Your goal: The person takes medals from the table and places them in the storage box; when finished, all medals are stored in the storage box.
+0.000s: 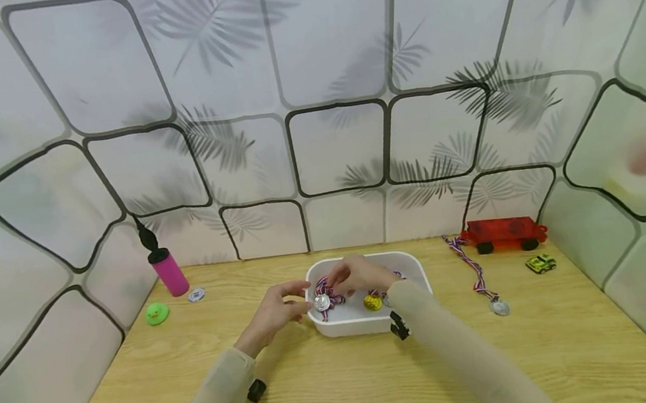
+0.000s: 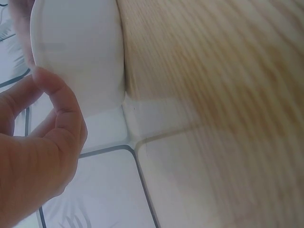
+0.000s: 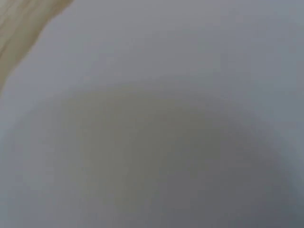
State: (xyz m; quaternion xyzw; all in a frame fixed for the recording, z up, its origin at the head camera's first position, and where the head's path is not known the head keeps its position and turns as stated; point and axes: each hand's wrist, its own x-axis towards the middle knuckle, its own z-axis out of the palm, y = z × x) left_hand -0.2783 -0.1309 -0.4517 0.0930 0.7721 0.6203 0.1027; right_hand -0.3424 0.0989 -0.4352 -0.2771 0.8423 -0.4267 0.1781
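A white bin (image 1: 352, 328) stands on the table, holding medals on striped ribbons. My left hand (image 1: 275, 310) is at its left rim, fingers bent and fingertips touching the edge; the left wrist view shows this hand (image 2: 42, 137) beside the bin wall (image 2: 80, 52). Reaching over the bin, my right hand (image 1: 358, 273) has its fingertips down at the bunched ribbon (image 1: 334, 298) of a silver medal (image 1: 322, 302); whether they pinch it is hidden. A gold medal (image 1: 373, 302) lies under the right wrist, with another silver medal partly covered by the sleeve. The right wrist view is mostly blurred white.
To the right, another silver medal (image 1: 499, 307) lies with its ribbon stretched back towards a red toy wagon (image 1: 503, 232). A green toy car (image 1: 541, 263) is nearby. At left are a pink pump (image 1: 170, 274), a green rubber toy (image 1: 157, 313) and a round disc (image 1: 196, 295).
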